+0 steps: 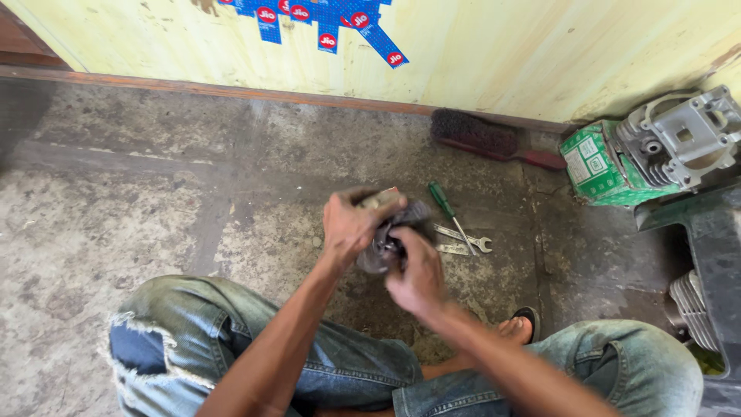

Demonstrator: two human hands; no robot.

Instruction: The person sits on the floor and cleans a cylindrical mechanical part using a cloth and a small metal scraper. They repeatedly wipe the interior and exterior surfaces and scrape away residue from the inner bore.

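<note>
My left hand [349, 225] grips a grey rag wrapped around a dark metal part [388, 244], held above the concrete floor. My right hand [417, 274] closes on the same part and rag from below and the right. The part is mostly hidden by the rag and my fingers, and the hands are slightly blurred. My knees in torn blue jeans [193, 340] frame the bottom of the view.
A green-handled screwdriver [448, 206] and two spanners [461, 241] lie on the floor just right of my hands. A wire brush [494, 142] lies by the yellow wall. A green box [602, 164], a grey engine cylinder head [679, 139] and a dark stand [714, 255] sit at right.
</note>
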